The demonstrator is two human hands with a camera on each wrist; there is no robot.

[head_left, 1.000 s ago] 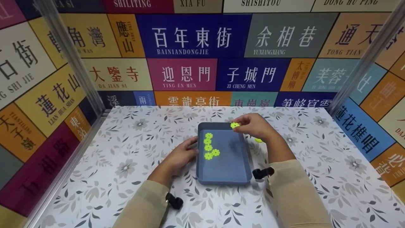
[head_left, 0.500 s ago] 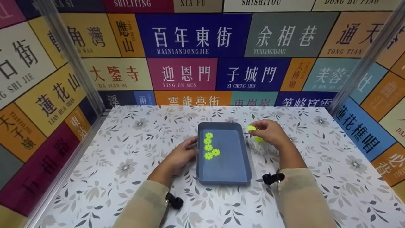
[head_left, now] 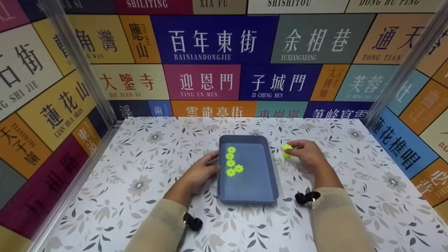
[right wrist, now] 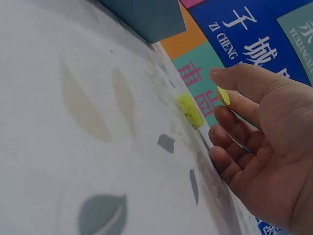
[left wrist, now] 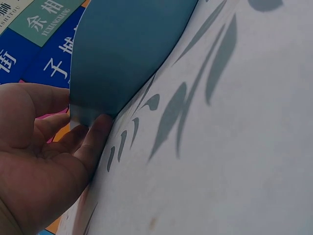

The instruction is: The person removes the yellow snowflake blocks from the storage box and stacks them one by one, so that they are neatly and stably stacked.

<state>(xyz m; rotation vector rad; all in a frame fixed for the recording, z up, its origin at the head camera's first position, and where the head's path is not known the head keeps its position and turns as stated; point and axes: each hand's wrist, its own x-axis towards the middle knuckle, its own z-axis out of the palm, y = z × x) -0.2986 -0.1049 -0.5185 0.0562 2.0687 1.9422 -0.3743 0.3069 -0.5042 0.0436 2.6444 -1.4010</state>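
A grey-blue tray [head_left: 248,190] lies on the table. Along its left part are several small yellow-green flower-shaped discs [head_left: 230,163]. My left hand [head_left: 201,174] rests its fingers against the outside of the tray's left wall, as the left wrist view also shows. To the right of the tray, my right hand [head_left: 306,154] pinches one flower-shaped disc [right wrist: 224,95] between thumb and forefinger, seen nearly edge-on in the right wrist view. Another yellow-green piece [right wrist: 190,111] sits on the table just beyond those fingertips; in the head view the two overlap.
The table [head_left: 140,213] has a white cloth with grey leaves and flowers. Colourful panels with street names [head_left: 210,42] stand behind and at both sides, with clear corner posts [head_left: 402,66]. A black wrist camera [head_left: 193,222] sits on each sleeve.
My right hand has moved from above the tray's far right corner, right and nearer, to the yellow-green piece on the table, still pinching a disc. My left hand and the tray have stayed put.
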